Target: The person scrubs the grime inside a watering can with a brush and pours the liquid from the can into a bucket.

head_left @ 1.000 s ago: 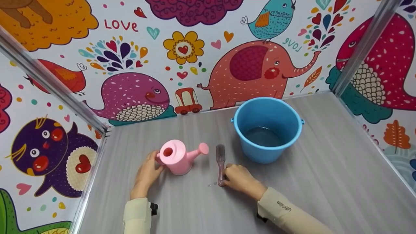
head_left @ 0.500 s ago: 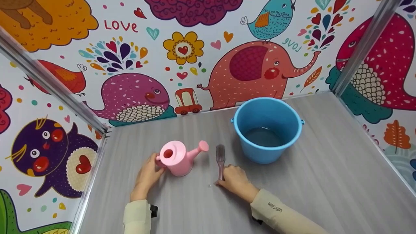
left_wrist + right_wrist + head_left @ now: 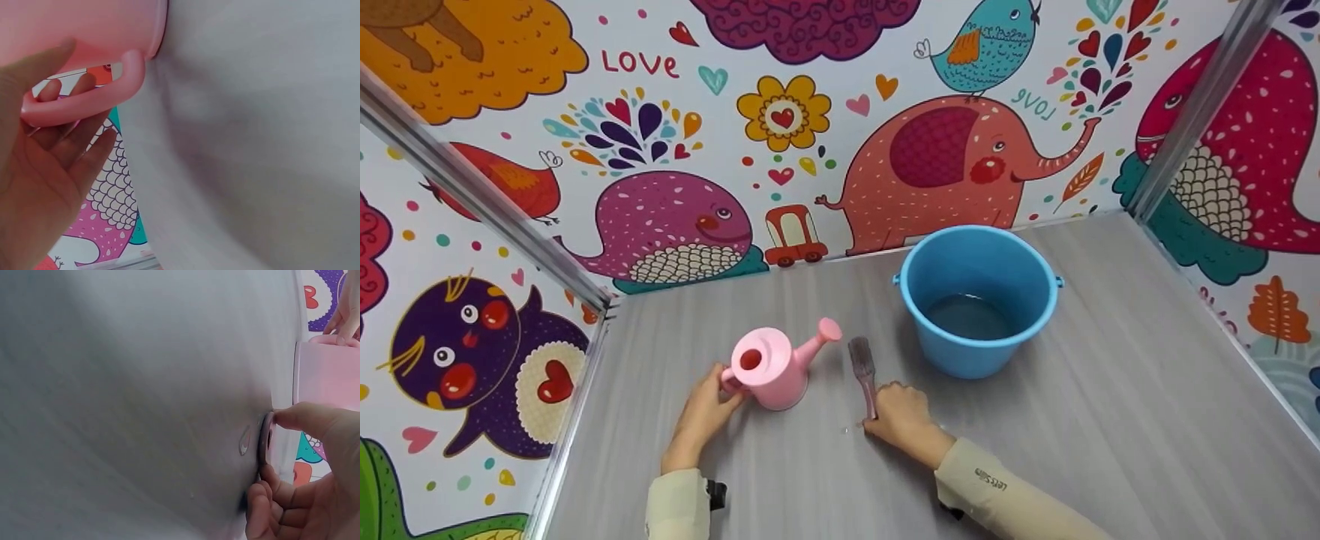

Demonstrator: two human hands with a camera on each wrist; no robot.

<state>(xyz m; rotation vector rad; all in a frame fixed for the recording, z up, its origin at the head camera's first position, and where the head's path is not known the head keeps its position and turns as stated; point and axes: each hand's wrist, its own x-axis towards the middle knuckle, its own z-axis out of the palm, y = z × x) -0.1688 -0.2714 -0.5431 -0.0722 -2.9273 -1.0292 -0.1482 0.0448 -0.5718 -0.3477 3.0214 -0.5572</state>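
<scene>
The pink watering can (image 3: 780, 379) stands upright on the table, its spout pointing right. My left hand (image 3: 699, 420) holds it by the handle (image 3: 84, 107); in the left wrist view the fingers go round behind the handle and the thumb lies against the can's body. To the right, a translucent brownish hairbrush (image 3: 862, 358) lies with its head towards the back wall. Its handle end (image 3: 262, 445) is pinched between the thumb and fingers of my right hand (image 3: 906, 421), low at the table. Part of that handle is hidden behind the hand.
A blue bucket (image 3: 969, 358) stands behind and right of my right hand, with what looks like a little water at the bottom. A few water drops (image 3: 244, 443) lie beside the brush handle. Printed walls (image 3: 690, 150) border the grey table (image 3: 780, 487).
My right hand has moved slightly left and taken hold of the brush handle's end, and the brush head has swung a little left. The watering can has shifted slightly nearer to me.
</scene>
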